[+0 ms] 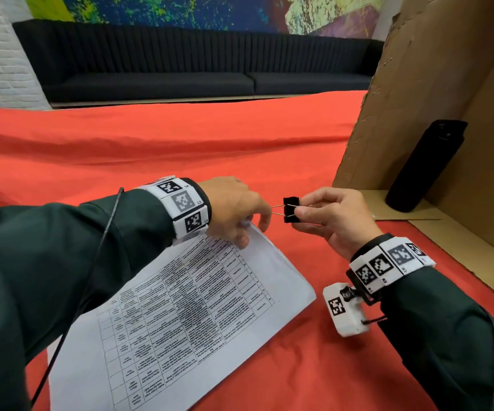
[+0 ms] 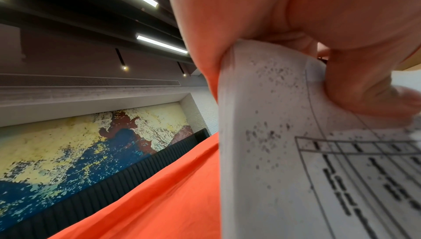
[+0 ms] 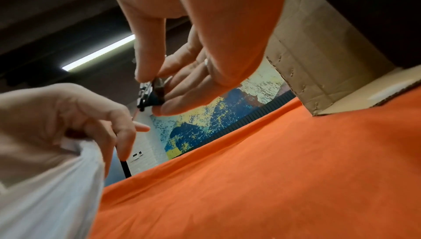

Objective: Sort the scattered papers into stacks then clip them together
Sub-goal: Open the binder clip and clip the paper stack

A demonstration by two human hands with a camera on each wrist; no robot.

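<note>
A stack of printed papers (image 1: 198, 315) with tables lies on the red cloth. My left hand (image 1: 251, 229) pinches its far corner between thumb and fingers and lifts it a little. In the left wrist view the paper corner (image 2: 284, 153) bends up under my thumb (image 2: 369, 95). Just right of that corner, my right hand (image 1: 300, 207) pinches a black binder clip (image 1: 291, 209) in the air. Its wire handles point left and reach the left hand's fingers. In the right wrist view the clip (image 3: 150, 95) sits between thumb and fingers, above the lifted paper (image 3: 45, 189).
An open cardboard box (image 1: 418, 99) stands on its side at the right with a black bottle (image 1: 423, 164) inside. The red cloth (image 1: 151, 143) covers the whole table. A black sofa (image 1: 180, 69) runs along the far wall.
</note>
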